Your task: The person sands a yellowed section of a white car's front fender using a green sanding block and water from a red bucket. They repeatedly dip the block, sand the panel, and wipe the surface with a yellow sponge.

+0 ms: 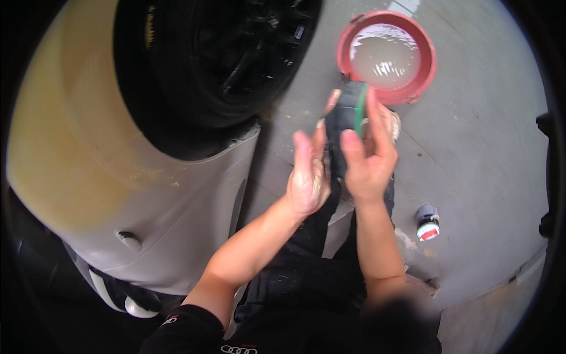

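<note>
I see right hand (370, 165) gripping black-green sanding block (344, 121), long axis bucketward (428, 65); left hand (306, 183) open alongside, contact unclear.

Right, bare grey floor (477, 156) offers passage between round red bucket (429, 56) and dark cylindrical can (427, 221); pale curved car panel (177, 221) blocks left.

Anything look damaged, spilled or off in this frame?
Yes: the pale car panel has a blotchy yellowish patch left of the wheel, unlike the grey-white surface around it. Its cause is unclear.
</note>
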`<state>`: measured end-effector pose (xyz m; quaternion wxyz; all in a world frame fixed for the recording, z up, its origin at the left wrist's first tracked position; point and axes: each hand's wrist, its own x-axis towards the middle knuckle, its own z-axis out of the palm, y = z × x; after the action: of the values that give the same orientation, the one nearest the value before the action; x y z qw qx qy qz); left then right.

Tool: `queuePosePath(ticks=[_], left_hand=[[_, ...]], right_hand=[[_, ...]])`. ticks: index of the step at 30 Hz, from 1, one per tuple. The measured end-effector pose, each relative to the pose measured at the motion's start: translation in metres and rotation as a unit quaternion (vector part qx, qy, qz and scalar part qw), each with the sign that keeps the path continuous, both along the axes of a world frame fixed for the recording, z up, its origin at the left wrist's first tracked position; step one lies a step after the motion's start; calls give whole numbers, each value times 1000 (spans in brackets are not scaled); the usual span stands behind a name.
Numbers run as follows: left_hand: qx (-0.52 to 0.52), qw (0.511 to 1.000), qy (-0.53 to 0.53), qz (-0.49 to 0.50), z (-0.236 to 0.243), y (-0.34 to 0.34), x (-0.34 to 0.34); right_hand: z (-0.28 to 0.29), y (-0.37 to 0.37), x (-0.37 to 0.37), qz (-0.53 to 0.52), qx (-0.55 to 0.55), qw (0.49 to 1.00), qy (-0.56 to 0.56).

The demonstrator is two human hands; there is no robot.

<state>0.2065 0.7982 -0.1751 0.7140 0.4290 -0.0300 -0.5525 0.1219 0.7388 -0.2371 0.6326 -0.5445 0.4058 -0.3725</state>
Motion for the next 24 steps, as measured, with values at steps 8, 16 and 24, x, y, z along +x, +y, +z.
queuePosePath(ticks=[8,16,24], left_hand=[[194,958,-197,-70,-47,-32,17],[414,814,-384,-138,-118,23,59],[359,769,-459,-262,-79,113,50]], right_hand=[[-57,-29,-15,87,291,928,-214],[-288,-89,29,142,88,962,214],[-571,-145,-2,259,-183,695,645]])
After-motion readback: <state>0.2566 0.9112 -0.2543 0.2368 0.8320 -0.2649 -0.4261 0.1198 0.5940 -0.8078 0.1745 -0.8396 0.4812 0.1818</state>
